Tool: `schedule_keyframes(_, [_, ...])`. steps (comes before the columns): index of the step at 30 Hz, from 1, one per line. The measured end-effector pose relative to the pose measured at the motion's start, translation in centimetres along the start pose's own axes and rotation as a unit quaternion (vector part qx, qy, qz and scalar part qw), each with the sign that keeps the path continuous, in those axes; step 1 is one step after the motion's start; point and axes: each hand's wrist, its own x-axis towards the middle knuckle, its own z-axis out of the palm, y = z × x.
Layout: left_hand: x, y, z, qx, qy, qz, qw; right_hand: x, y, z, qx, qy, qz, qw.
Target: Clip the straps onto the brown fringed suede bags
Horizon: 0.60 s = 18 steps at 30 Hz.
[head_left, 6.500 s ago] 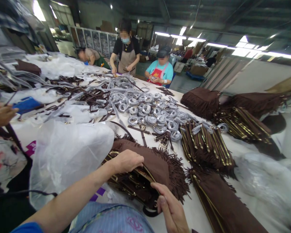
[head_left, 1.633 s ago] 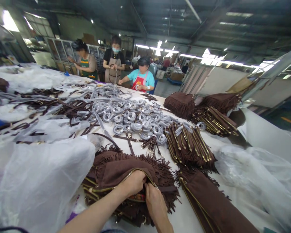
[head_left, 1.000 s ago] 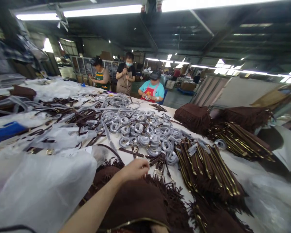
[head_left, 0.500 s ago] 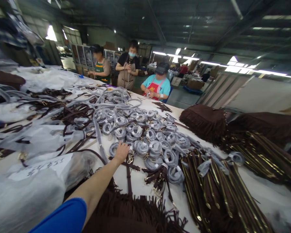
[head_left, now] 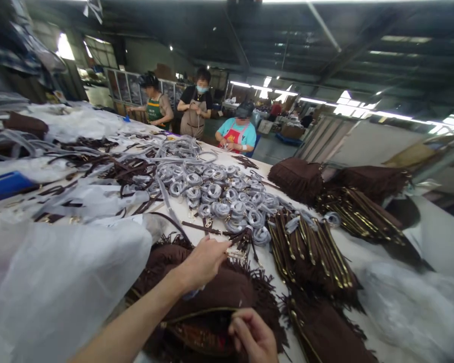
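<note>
My left hand [head_left: 206,259] is closed above a dark brown fringed bag [head_left: 227,285]. A bit of a bluish-grey plastic-wrapped strap coil [head_left: 193,292] shows under its palm; the rest is hidden. Just past the fingertips lies a bunch of brown straps with gold clasps [head_left: 244,239]. At the bag's gold-zipped mouth, my right hand [head_left: 254,335] has its fingers curled and pinched at the edge. The mouth gapes, with a dark inside. Beyond my hands lies a pile of plastic-wrapped strap coils [head_left: 230,194].
Brown pieces with gold zips [head_left: 314,252] and more fringed bags [head_left: 297,176] lie to the right. Clear plastic [head_left: 412,302] covers the right front. A large white plastic bag [head_left: 79,272] stands left. Three people work across the table, one in a red apron [head_left: 234,137].
My left hand has drawn back from the coil pile towards the bag, and the coil it touched is gone from its place. My right hand and the bag's open mouth have come into view.
</note>
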Motion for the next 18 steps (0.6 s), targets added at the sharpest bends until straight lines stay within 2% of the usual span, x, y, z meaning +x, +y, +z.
schedule_keyframes(3, [-4.4, 1.3, 2.0, 0.016, -0.054, -0.016, 0.998, -1.1, -1.7, 1.4, 0.044, -0.022, 0.015, 0.999])
schedule_keyframes(6, [-6.8, 1.3, 4.2, 0.0, -0.039, -0.038, 0.999, -1.8, -2.6, 2.2, 0.031, -0.013, 0.019, 0.999])
schedule_keyframes(10, [-7.7, 1.5, 5.5, -0.004, 0.034, -0.048, 0.998, -2.3, -2.5, 2.6, 0.024, -0.001, 0.023, 0.999])
schedule_keyframes(18, [-8.7, 2.0, 6.9, 0.073, 0.074, 0.008, 0.995, -1.5, -1.4, 3.2, 0.089, 0.035, 0.034, 0.995])
